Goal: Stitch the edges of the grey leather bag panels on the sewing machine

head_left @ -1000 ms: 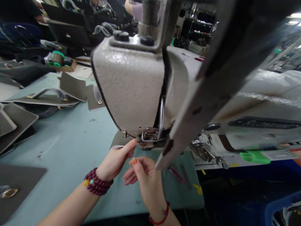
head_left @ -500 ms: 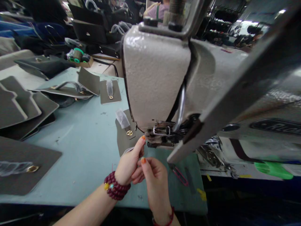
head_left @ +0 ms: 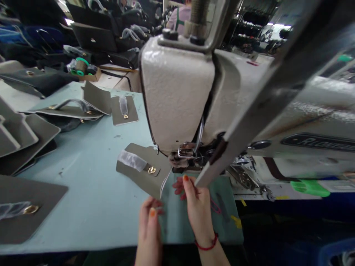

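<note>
A grey-brown bag panel (head_left: 138,177) lies at the sewing machine (head_left: 177,92), one corner by the presser foot area. Clear plastic wraps its strap, which ends in a gold-coloured clasp (head_left: 151,170). My left hand (head_left: 149,223) is just below the panel's near corner, fingers loosely bent and thumb apart, slightly blurred; no object shows in it. Close under the needle area is my right hand (head_left: 198,205), thumb raised and fingers spread, with nothing visible in it. The machine's head hides the needle.
Similar panels (head_left: 27,210) and stacked bag pieces (head_left: 30,136) lie at left. Behind them are a box of thread spools (head_left: 83,70) and dark bags (head_left: 94,37). A slanting metal bar (head_left: 238,136) crosses at right. A pink-handled tool (head_left: 215,207) lies near my right hand.
My hands, close together before, have separated: the left moved down, the right went right and up toward the needle area. The panel by the machine now lies turned and more exposed.
</note>
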Demonstrator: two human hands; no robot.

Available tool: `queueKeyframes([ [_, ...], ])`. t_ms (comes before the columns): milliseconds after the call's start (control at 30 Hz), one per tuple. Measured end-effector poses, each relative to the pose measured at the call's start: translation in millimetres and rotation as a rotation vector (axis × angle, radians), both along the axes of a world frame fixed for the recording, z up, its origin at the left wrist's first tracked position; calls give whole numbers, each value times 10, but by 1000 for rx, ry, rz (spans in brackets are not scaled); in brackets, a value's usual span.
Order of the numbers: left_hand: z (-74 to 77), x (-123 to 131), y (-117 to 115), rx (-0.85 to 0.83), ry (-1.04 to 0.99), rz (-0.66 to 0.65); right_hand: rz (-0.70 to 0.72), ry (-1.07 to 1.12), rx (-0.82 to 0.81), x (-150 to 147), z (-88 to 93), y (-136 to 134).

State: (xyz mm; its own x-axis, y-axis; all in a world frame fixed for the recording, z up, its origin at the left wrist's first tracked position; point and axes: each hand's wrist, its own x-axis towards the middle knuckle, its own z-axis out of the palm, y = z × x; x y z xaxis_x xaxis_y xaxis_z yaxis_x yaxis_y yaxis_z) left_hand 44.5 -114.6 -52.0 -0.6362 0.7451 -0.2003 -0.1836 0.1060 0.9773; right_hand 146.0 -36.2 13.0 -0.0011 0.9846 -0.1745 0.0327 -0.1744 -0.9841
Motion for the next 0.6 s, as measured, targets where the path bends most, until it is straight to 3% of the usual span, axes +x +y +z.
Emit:
queueKeyframes([
  [67, -109, -500, -65, 0, 311, -11, 15, -12, 7, -100, -11, 30],
  [100, -120, -784, 12, 36, 493, -113, 20, -25, 25, -169, -21, 47],
  [167, -47, -1291, 369, 168, 882, -416, 20, -71, 83, -321, -38, 90],
  [233, 120, -1590, 850, 306, 1165, -799, 4, -104, 126, -448, -50, 142],
  [300, 333, -1652, 1249, 449, 1317, -1012, -1, -109, 141, -506, -60, 187],
  [367, 544, -1570, 1442, 504, 1420, -1132, 26, -91, 123, -487, -70, 212],
  [467, 781, -1408, 1400, 484, 1576, -1134, 107, -43, 55, -383, -70, 221],
  [600, 907, -1315, 1203, 454, 1678, -1030, 125, -45, 14, -283, -17, 221],
])
